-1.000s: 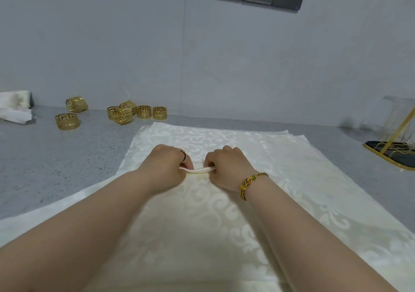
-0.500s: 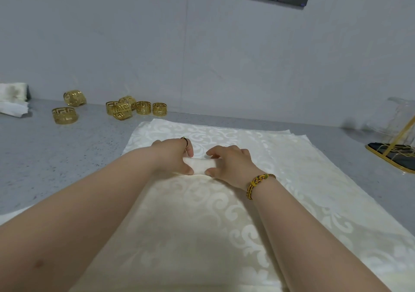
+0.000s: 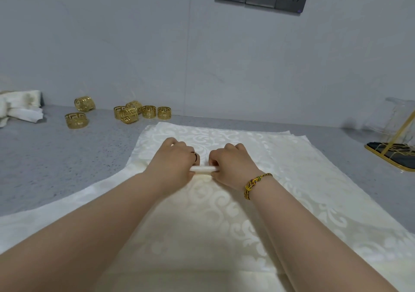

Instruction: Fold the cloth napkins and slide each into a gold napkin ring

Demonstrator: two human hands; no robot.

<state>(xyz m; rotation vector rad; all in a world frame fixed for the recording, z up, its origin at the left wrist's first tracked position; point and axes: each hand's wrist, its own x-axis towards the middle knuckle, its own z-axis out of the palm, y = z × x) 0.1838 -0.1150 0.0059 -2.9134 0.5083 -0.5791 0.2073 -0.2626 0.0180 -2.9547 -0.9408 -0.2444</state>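
Grips a narrow raised fold (image 3: 203,168) of the cream patterned napkin (image 3: 224,219) with both hands at the middle of the cloth: left hand (image 3: 173,161) and right hand (image 3: 233,166) side by side, knuckles up, fingers (image 3: 233,149) curled round the fold, a short white stretch bare between them. Works over a napkin spread flat on the grey table (image 3: 56,157), atop further layers whose edges peek out at the far right. Has the gold napkin rings (image 3: 143,112) lying loose near the wall beyond the cloth's far left corner, apart from it, beside a heap of folded napkins (image 3: 20,107) at the left edge.
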